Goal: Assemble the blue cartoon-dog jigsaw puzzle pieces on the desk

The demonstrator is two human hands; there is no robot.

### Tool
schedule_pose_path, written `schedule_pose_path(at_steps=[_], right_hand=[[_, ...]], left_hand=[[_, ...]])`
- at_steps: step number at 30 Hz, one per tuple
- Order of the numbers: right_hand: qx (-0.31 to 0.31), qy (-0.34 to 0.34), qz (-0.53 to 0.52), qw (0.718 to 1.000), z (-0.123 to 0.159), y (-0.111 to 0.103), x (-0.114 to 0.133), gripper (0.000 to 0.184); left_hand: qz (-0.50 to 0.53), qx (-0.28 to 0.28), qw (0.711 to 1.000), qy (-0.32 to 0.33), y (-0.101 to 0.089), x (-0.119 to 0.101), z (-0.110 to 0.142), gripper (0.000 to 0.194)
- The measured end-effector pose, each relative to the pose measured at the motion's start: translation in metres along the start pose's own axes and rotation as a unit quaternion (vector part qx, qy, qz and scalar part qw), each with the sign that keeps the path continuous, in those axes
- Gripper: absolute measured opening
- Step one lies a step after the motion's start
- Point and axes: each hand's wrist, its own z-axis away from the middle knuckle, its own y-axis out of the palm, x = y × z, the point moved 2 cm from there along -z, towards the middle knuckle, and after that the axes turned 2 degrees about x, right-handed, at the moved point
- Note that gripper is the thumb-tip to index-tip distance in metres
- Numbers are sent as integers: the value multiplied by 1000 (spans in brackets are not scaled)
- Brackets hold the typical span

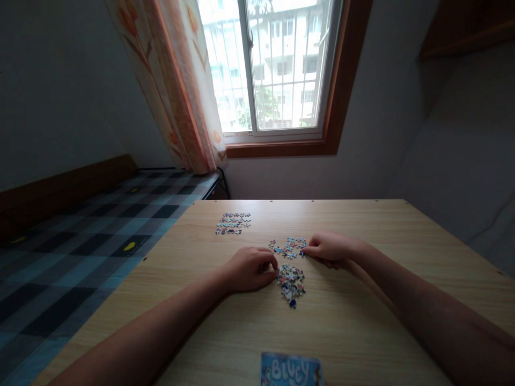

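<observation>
A heap of small jigsaw puzzle pieces [290, 281] lies on the wooden table, several of them overlapping. At its left edge rests my left hand [251, 269], fingers curled, thumb and forefinger tips close together; whatever they hold is hidden. Beyond the heap, pieces are spread out flat in a loose group [290, 247]. My right hand [328, 249] reaches in from the right side of that group, its thumb and forefinger pinched on a dark blue puzzle piece [302, 253]. Farther back on the left, more pieces lie in several neat rows [233, 224].
A blue box marked "BLUEY" [292, 370] sits at the near edge of view. The table [362, 220] stands beside a bed with a checked cover [108, 236] on the left. Behind are a barred window [287, 69] and a flowered curtain [173, 80].
</observation>
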Motion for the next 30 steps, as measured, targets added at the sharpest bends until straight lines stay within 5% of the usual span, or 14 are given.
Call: schedule_pose_path(at_steps=[30], right_hand=[[-7,3,-10,1000,-2,0,-1,58]], left_hand=[[-1,3,1000,2,1,2,0,11]])
